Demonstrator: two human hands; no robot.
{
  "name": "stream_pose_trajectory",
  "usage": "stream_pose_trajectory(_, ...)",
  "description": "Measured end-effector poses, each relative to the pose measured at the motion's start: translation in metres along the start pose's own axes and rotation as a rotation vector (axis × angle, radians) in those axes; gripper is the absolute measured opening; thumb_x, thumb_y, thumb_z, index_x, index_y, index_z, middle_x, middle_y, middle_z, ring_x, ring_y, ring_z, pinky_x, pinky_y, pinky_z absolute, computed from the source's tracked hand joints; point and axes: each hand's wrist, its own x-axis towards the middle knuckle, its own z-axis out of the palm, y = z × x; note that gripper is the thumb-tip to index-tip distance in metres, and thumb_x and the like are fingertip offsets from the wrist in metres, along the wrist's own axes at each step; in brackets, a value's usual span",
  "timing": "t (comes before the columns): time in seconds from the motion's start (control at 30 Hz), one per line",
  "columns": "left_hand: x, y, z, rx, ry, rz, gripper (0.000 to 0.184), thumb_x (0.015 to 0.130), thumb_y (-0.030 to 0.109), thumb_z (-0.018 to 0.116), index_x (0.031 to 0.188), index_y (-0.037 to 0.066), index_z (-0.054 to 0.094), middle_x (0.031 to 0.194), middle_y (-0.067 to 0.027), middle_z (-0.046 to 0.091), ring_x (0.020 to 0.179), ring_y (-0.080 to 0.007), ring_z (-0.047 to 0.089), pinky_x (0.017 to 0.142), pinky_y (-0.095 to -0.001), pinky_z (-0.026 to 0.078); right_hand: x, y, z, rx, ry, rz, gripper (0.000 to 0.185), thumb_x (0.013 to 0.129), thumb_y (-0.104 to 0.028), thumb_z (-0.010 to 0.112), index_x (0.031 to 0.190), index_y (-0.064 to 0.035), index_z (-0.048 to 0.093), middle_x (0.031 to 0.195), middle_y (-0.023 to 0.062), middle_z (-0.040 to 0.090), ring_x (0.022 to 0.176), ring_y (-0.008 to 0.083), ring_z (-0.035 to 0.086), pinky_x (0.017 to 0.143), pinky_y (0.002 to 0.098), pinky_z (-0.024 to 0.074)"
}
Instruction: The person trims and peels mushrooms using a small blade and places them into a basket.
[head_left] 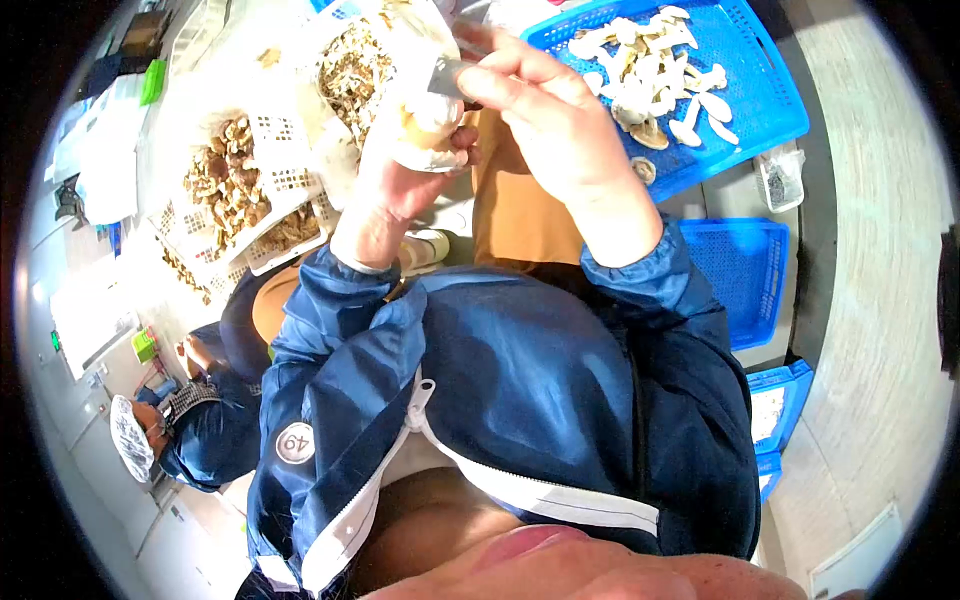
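My left hand (405, 190) is closed around a pale, thick mushroom (430, 120), partly washed out by the glare. A short grey knife blade (446, 77) lies against the mushroom's upper side, pinched between the thumb and fingers of my right hand (560, 120). The knife's handle is hidden in my fingers. Just right of my right hand, a blue plastic basket (775, 90) holds several cut white mushrooms (650, 75). Beyond my left hand, a light container holds a heap of brownish trimmings (352, 75).
White perforated baskets (285, 150) with brown mushrooms (228, 175) stand at the left. Another blue basket (740, 270) sits by my right elbow, near a small clear tub (780, 180). At the lower left sits a co-worker (205, 430) in a white hair net.
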Motion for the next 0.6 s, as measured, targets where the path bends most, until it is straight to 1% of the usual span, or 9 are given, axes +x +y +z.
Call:
stream_pose_trajectory(0.07, 0.007, 0.002, 0.0, 0.239, 0.045, 0.067, 0.042, 0.103, 0.043, 0.041, 0.12, 0.008, 0.059, 0.106, -0.0089, 0.065, 0.09, -0.0259, 0.063, 0.071, -0.0411, 0.055, -0.004, 0.0, 0.002, -0.142, 0.054, 0.008, 0.013, 0.091, -0.014, 0.07, 0.094, -0.0015, 0.071, 0.098, 0.0008, 0.061, 0.091, 0.0098, 0.059, 0.079, 0.0254, 0.0469)
stream_pose_trajectory(0.1, 0.009, -0.002, 0.033, 0.351, 0.249, 0.149, 0.043, 0.104, 0.039, 0.039, 0.127, 0.007, 0.054, 0.113, -0.0102, 0.064, 0.098, -0.0258, 0.064, 0.072, -0.0414, 0.057, -0.004, 0.0, 0.006, -0.019, 0.138, 0.06, 0.012, 0.09, -0.014, 0.071, 0.093, -0.0025, 0.07, 0.093, 0.0007, 0.062, 0.084, 0.0087, 0.059, 0.075, 0.0249, 0.0477)
stream_pose_trajectory(0.13, 0.01, -0.004, 0.037, 0.448, 0.214, 0.163, 0.046, 0.105, 0.038, 0.036, 0.132, 0.003, 0.05, 0.121, -0.0124, 0.062, 0.111, -0.0247, 0.061, 0.086, -0.0439, 0.056, -0.006, -0.009, 0.0, 0.08, 0.148, 0.195, 0.013, 0.09, -0.017, 0.07, 0.092, -0.004, 0.069, 0.091, 0.0005, 0.063, 0.083, 0.008, 0.059, 0.072, 0.0243, 0.0481)
stream_pose_trajectory(0.2, 0.018, -0.001, 0.049, 0.585, 0.141, 0.171, 0.054, 0.105, 0.038, 0.039, 0.143, 0.001, 0.039, 0.136, -0.0163, 0.053, 0.123, -0.0274, 0.055, 0.103, -0.046, 0.047, 0.004, 0.001, -0.029, 0.336, 0.2, 0.093, 0.014, 0.091, -0.019, 0.068, 0.094, -0.0054, 0.067, 0.093, 0.0024, 0.065, 0.087, 0.0105, 0.063, 0.075, 0.0269, 0.0505)
stream_pose_trajectory(0.3, 0.016, 0.0, 0.071, 0.645, 0.063, 0.231, 0.073, 0.102, 0.039, 0.045, 0.157, 0.006, 0.01, 0.154, -0.0236, 0.031, 0.13, -0.0365, 0.048, 0.11, -0.0493, 0.039, 0.012, -0.008, -0.061, 0.605, 0.345, -0.096, 0.023, 0.094, -0.024, 0.062, 0.11, -0.0064, 0.063, 0.105, 0.007, 0.068, 0.101, 0.0225, 0.065, 0.091, 0.0391, 0.0518)
stream_pose_trajectory(0.43, 0.01, 0.028, 0.053, 0.683, 0.132, 0.173, 0.068, 0.101, 0.041, 0.048, 0.153, 0.004, 0.026, 0.147, -0.0234, 0.041, 0.123, -0.0325, 0.054, 0.104, -0.0473, 0.044, 0.018, -0.04, -0.168, 0.379, 0.497, -0.353, 0.032, 0.096, -0.035, 0.057, 0.117, -0.0105, 0.06, 0.111, 0.0043, 0.067, 0.106, 0.0231, 0.064, 0.094, 0.0439, 0.0505)
stream_pose_trajectory(0.47, 0.003, 0.036, 0.036, 0.652, 0.172, 0.15, 0.065, 0.101, 0.042, 0.047, 0.15, 0.003, 0.032, 0.143, -0.0198, 0.048, 0.119, -0.029, 0.056, 0.101, -0.0444, 0.045, 0.02, -0.064, -0.181, 0.385, 0.781, -0.297, 0.032, 0.097, -0.035, 0.053, 0.117, -0.0108, 0.062, 0.118, 0.0046, 0.066, 0.114, 0.0267, 0.062, 0.102, 0.05, 0.0464)
stream_pose_trajectory(0.53, -0.014, 0.055, -0.018, 0.681, 0.288, 0.142, 0.061, 0.102, 0.043, 0.045, 0.147, 0.002, 0.04, 0.138, -0.0167, 0.053, 0.116, -0.0274, 0.057, 0.099, -0.0415, 0.046, 0.032, -0.063, -0.291, 0.409, 0.688, -0.418, 0.026, 0.095, -0.032, 0.057, 0.106, -0.0103, 0.064, 0.101, 0.0047, 0.069, 0.098, 0.0248, 0.066, 0.094, 0.0447, 0.0509)
stream_pose_trajectory(0.6, -0.049, 0.065, -0.069, 0.706, 0.412, 0.141, 0.058, 0.102, 0.042, 0.044, 0.145, 0.002, 0.044, 0.134, -0.0155, 0.057, 0.114, -0.0261, 0.058, 0.096, -0.0394, 0.047, 0.033, -0.066, -0.378, 0.334, 0.759, -0.341, 0.028, 0.092, -0.031, 0.058, 0.108, -0.0084, 0.063, 0.107, 0.007, 0.069, 0.104, 0.0279, 0.065, 0.097, 0.048, 0.0492)
